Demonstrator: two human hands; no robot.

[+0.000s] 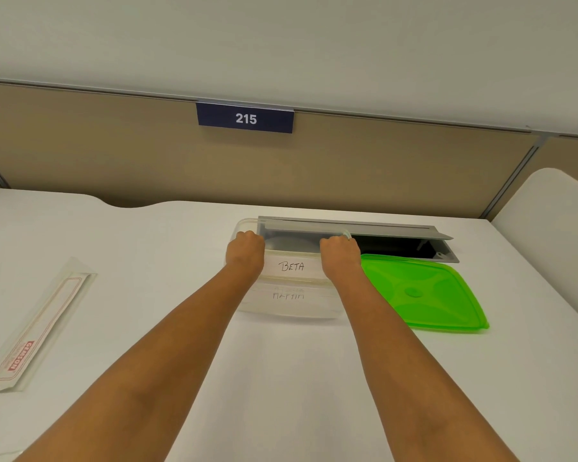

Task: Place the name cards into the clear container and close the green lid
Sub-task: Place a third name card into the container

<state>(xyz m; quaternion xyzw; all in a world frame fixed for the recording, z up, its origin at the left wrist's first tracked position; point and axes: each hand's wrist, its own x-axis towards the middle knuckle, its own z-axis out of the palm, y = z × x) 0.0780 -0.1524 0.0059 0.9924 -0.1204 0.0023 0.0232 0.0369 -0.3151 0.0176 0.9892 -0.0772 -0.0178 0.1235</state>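
Note:
A clear container (244, 225) sits on the white desk, far centre. Both of my hands hold a white name card marked "BETA" (291, 266) over it, one at each end. My left hand (246, 250) grips the card's left end and my right hand (339, 253) grips its right end. Through the container's front wall a second card (288, 295) with faint writing shows below. The green lid (421, 291) lies flat on the desk just right of the container, off it.
An open grey cable hatch (397, 233) with a dark hole lies behind the container and lid. A long clear sleeve with a red label (37, 325) rests at the left. A tan partition with a "215" sign (246, 118) backs the desk.

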